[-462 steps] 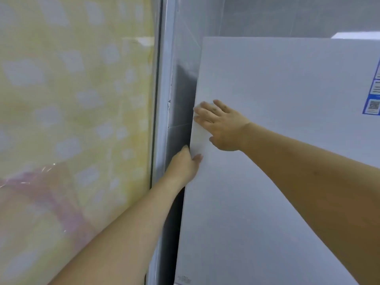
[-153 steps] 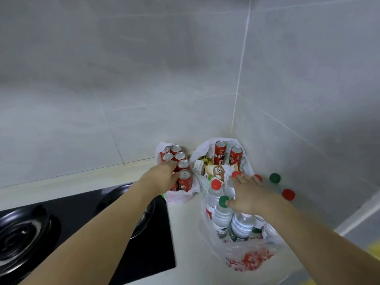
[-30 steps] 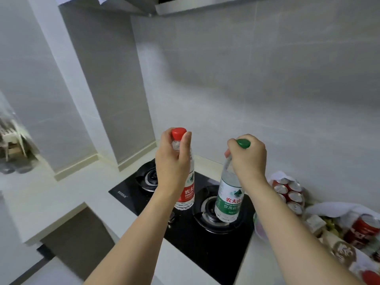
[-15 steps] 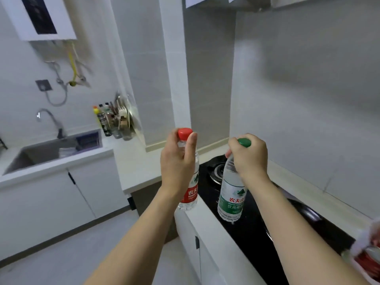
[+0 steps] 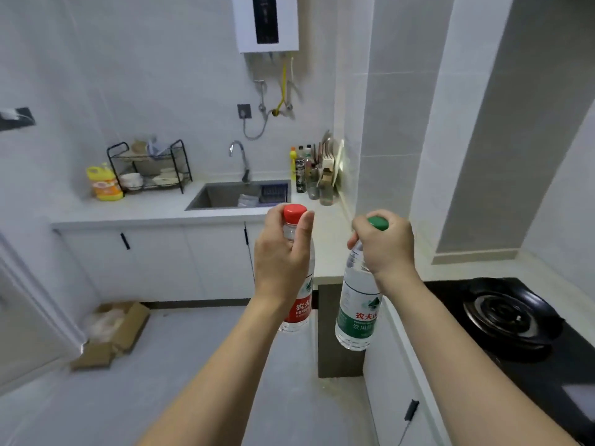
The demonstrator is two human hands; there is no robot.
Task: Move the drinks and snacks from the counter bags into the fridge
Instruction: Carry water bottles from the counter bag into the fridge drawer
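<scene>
My left hand point(image 5: 279, 255) grips the red-capped water bottle point(image 5: 297, 304) by its neck; my right hand point(image 5: 384, 246) grips the green-capped water bottle point(image 5: 357, 312) likewise. Both hang upright, full of clear water, above the floor beside the stove point(image 5: 512, 317).

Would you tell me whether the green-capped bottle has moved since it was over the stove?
Yes: the green-capped bottle has moved left off the stove, now over the floor.
</scene>
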